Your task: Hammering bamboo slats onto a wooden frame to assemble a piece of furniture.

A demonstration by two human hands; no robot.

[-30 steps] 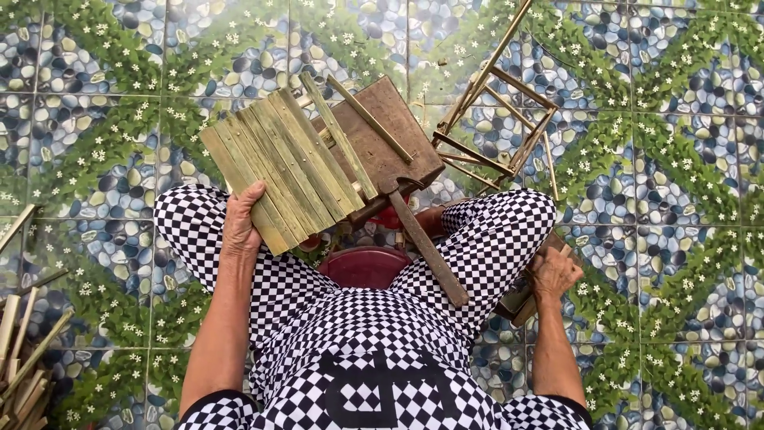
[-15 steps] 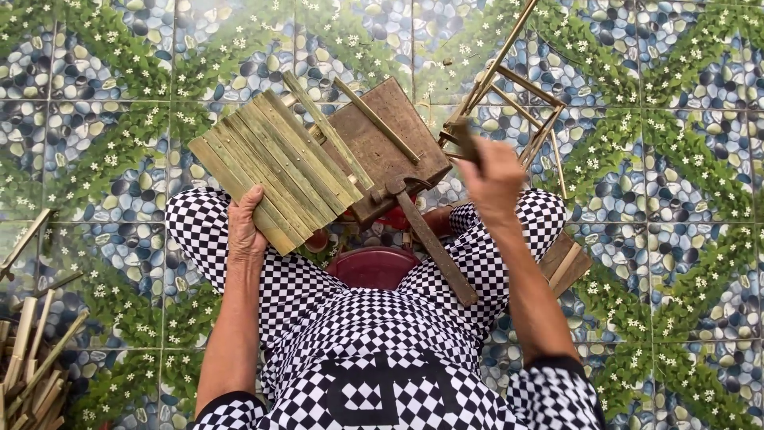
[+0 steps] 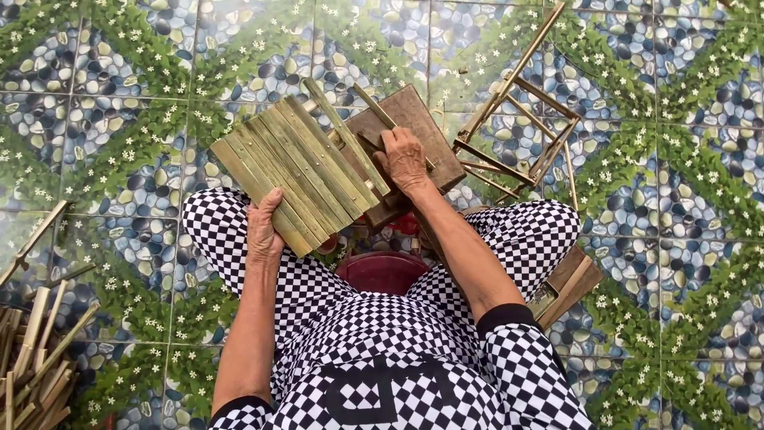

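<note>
The right hand (image 3: 404, 159) has travelled the most. A second ago it was low at the person's right side, by the wooden piece (image 3: 569, 283) near the knee. Half a second ago it was up by the bamboo frame (image 3: 517, 131). Now it lies on the brown wooden board (image 3: 422, 119), fingers over a bamboo stick (image 3: 374, 107). The slat panel (image 3: 290, 171) has turned slightly, and the long wooden stick across the lap is no longer visible.

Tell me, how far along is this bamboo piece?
Done: a panel of bamboo slats already sits side by side. In hand: the left hand grips its near edge, while the right hand presses on the wooden block. Left: loose bamboo sticks lie unused, and a bamboo frame stands bare of slats.
</note>
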